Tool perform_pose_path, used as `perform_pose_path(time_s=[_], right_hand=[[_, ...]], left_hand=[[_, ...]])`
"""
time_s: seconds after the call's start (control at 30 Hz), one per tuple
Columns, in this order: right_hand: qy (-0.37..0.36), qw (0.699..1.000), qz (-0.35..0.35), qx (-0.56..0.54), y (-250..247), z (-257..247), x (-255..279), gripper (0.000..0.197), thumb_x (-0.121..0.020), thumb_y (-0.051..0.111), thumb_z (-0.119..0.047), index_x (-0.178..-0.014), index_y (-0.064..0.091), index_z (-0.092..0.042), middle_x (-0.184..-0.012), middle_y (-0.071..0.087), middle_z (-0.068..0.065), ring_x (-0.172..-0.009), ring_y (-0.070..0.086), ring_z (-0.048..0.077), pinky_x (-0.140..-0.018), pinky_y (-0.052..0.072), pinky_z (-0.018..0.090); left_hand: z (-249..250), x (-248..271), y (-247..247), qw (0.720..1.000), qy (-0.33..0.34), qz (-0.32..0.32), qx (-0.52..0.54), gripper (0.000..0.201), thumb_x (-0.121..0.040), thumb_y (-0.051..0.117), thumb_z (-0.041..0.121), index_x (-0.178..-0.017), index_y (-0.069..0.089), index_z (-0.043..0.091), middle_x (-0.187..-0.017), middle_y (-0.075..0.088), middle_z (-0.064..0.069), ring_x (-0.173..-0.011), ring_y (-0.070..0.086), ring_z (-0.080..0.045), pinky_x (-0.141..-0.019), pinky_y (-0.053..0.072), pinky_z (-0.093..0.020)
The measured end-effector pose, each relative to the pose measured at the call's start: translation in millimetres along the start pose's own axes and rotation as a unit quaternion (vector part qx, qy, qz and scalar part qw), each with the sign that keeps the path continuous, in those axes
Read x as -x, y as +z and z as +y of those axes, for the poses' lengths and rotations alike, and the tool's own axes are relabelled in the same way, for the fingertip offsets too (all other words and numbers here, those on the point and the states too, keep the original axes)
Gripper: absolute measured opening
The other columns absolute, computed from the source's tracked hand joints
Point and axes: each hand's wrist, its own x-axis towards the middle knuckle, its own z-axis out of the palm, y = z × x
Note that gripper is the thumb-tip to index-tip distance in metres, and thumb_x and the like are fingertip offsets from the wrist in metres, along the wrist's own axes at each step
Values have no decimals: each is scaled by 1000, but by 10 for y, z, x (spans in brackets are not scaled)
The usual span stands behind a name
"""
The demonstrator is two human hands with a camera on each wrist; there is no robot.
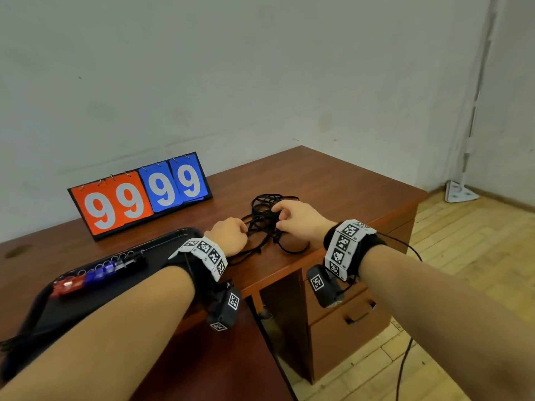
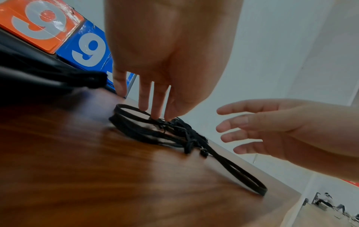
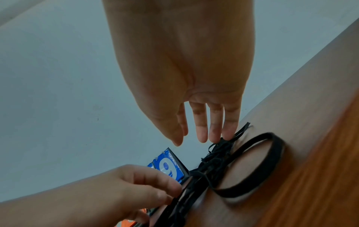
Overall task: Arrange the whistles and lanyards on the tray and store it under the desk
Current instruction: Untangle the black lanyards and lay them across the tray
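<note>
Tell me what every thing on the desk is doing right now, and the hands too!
lanyards: tangled black heap on the desk, not on the tray.
whistles: lined up in a row on the tray.
tray: on the desk, not stored yet.
scoreboard: standing, showing 99 and 99.
drawer: closed.
left hand: pinching the lanyards.
right hand: fingers touching the lanyards.

The flip scoreboard (image 1: 140, 195) at the wooden desk's back edge reads 99 on orange cards, 99 on blue.
</note>
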Motion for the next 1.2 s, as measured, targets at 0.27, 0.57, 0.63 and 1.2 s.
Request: perform_pose_path(time_s=[0.27,0.57,0.63,1.2], right_hand=[[-25,1000,-8,-4,87,-36,-97,45,-92,62,-23,-135,52,-23,-109,59,-4,-99,58,11,-84,45,23],[-14,1000,-4,-15,79,-30,-62,42,-93,61,-21,-134,52,-25,-108,58,-4,-95,58,10,-81,44,22],[-7,1000,7,-26,50,-23,-65,42,-93,61,-20,-134,53,-24,-106,59,-5,-93,59,10,-77,43,20],[-97,990,33,-100,204,-635,-262,44,-90,54,-6,-132,55,-19,-129,61,-3,-119,56,13,-101,46,30]], left_hand=[[31,-207,81,997,32,-42,-52,34,-99,43,29,-126,63,37,-142,53,7,-130,48,-24,-106,34,-47],[-5,-226,27,998,53,-19,-8,28,-91,55,19,-110,73,30,-117,68,7,-104,63,-19,-95,51,-40],[-27,-224,-43,997,57,33,47,20,-91,60,16,-100,75,22,-102,70,6,-90,66,-14,-85,53,-28],[-79,0,-651,964,138,152,171,16,-83,63,6,-90,72,16,-85,66,5,-79,63,-9,-67,47,-17]])
